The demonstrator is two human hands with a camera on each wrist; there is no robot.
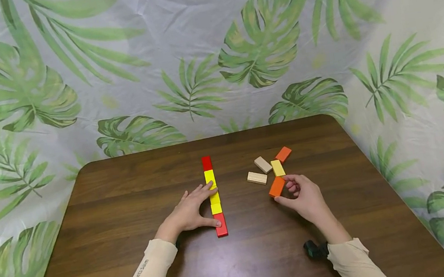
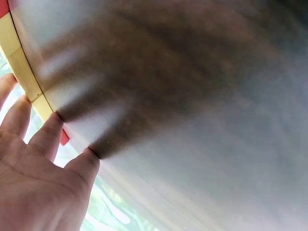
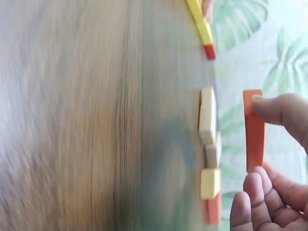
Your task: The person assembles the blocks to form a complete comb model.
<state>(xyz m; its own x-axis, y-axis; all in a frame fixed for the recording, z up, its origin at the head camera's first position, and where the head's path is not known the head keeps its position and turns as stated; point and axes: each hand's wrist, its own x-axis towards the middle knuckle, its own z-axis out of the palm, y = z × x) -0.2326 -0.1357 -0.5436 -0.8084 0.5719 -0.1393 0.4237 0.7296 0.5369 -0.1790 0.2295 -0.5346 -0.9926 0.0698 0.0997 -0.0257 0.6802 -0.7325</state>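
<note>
A straight row of flat wooden blocks runs away from the person on the table's left-centre: a red block (image 1: pixel 207 163) at the far end, yellow blocks (image 1: pixel 216 208) between, and a red block (image 1: pixel 222 231) at the near end. Over this row lies the left hand (image 1: pixel 187 212), fingers spread, fingertips at the yellow blocks and thumb on the near red one. Between thumb and fingers the right hand (image 1: pixel 309 197) pinches an orange block (image 1: pixel 276 187). In the right wrist view that orange block (image 3: pixel 255 139) is held by its two ends, apart from the tabletop.
Beyond the right hand lie two plain wooden blocks, one angled (image 1: pixel 263 165) and one nearer (image 1: pixel 257 178), with a pale yellow block (image 1: pixel 278 167) and another orange block (image 1: pixel 283 154). The brown table (image 1: pixel 127 188) ends at a leaf-patterned curtain (image 1: pixel 191 30).
</note>
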